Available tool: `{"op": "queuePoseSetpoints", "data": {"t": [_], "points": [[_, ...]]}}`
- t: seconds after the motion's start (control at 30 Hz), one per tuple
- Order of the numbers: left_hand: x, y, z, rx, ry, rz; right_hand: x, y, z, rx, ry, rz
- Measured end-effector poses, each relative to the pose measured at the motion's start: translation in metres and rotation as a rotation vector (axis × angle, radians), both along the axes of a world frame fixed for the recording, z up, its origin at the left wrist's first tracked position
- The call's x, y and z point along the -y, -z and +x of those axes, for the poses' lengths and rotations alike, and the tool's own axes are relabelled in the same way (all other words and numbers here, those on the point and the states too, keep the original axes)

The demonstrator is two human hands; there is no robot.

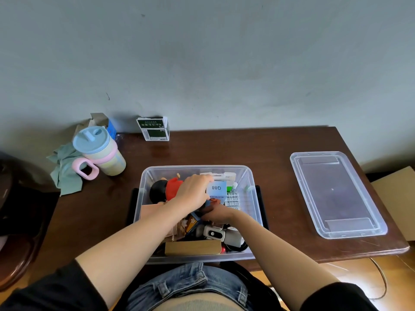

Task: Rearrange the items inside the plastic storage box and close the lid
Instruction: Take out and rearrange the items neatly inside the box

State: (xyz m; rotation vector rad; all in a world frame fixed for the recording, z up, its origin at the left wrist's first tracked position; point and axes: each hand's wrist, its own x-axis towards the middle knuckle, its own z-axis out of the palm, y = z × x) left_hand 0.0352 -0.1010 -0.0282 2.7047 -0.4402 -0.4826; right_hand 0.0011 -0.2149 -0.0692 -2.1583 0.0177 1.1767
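hands inside clear storage box [254,198]: left hand [194,191] grips blue carton [217,191]; right hand [219,213] grip unclear; lid [336,194], sippy cup [101,151] on brown tabletop [224,149].

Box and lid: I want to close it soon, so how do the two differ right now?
The box sits at the table's near edge, full of items, both hands in it; the lid lies apart to its right, holding nothing. The box is deep; the lid is shallow. Both are clear plastic.
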Motion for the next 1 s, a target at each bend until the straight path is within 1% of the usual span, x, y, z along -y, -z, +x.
{"op": "queuePoseSetpoints", "data": {"t": [0.17, 0.3, 0.37, 0.43, 0.5, 0.57, 0.67, 0.77, 0.87, 0.93, 1.0], "points": [[0.005, -0.003, -0.004, 0.056, 0.073, 0.150, 0.005, -0.006, -0.001, 0.015, -0.227, -0.053], [0.002, -0.003, -0.004, 0.062, 0.101, 0.172, 0.020, -0.023, -0.006, 0.091, -0.184, -0.065], [-0.002, -0.003, -0.004, 0.024, 0.109, 0.140, 0.031, -0.032, -0.009, 0.129, -0.198, -0.110], [-0.008, -0.006, -0.004, -0.006, 0.108, 0.085, 0.040, -0.039, -0.014, 0.121, -0.222, -0.122], [-0.016, -0.010, -0.005, 0.020, 0.092, 0.020, 0.047, -0.043, -0.021, 0.088, -0.251, -0.102], [-0.027, -0.014, -0.007, 0.071, 0.037, -0.043, 0.047, -0.045, -0.029, 0.093, -0.311, -0.128], [-0.046, -0.020, -0.010, 0.110, -0.048, -0.103, 0.039, -0.037, -0.036, 0.188, -0.399, -0.259], [-0.060, -0.025, -0.013, 0.089, -0.094, -0.154, 0.033, -0.031, -0.038, 0.292, -0.434, -0.358], [-0.073, -0.025, -0.015, 0.080, -0.139, -0.220, 0.034, -0.029, -0.036, 0.331, -0.390, -0.308], [-0.080, -0.024, -0.016, 0.076, -0.169, -0.265, 0.036, -0.031, -0.034, 0.271, -0.322, -0.239], [-0.087, -0.025, -0.016, 0.091, -0.198, -0.297, 0.039, -0.037, -0.032, 0.166, -0.219, -0.108]]}}
